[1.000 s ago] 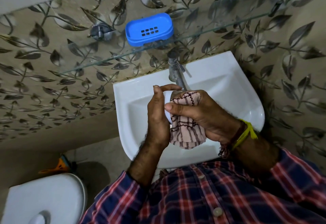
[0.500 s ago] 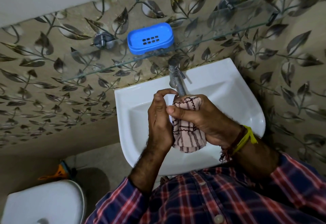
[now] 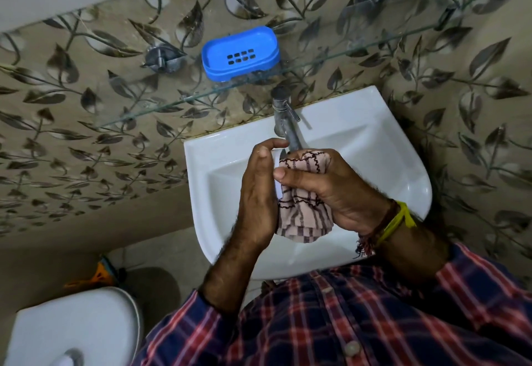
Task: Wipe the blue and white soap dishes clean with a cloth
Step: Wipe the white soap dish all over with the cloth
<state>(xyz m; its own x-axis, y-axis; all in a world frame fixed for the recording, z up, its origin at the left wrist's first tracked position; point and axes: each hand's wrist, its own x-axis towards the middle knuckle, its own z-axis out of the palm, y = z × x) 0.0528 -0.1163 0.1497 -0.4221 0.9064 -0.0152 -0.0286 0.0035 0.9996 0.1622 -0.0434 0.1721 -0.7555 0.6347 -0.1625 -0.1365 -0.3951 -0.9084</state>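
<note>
Over the white basin (image 3: 374, 147), my left hand (image 3: 256, 193) holds the white soap dish (image 3: 278, 191) on edge; only a thin sliver of it shows between my hands. My right hand (image 3: 331, 190) presses a pink striped cloth (image 3: 302, 216) against the dish, thumb across the front and the cloth's loose end hanging below. The blue soap dish (image 3: 240, 53), with a slotted drain in its floor, sits empty on the glass shelf (image 3: 359, 46) above the tap, apart from both hands.
A steel tap (image 3: 283, 115) rises just behind my hands. Metal shelf brackets (image 3: 161, 57) are fixed to the leaf-patterned wall tiles. A white toilet cistern (image 3: 74, 325) stands at the lower left, with an orange object (image 3: 100, 275) on the floor beside it.
My hands and the cloth have stayed together over the basin, with the left fingers shifting slightly on the dish. The view has tilted, so everything sits lower in frame.
</note>
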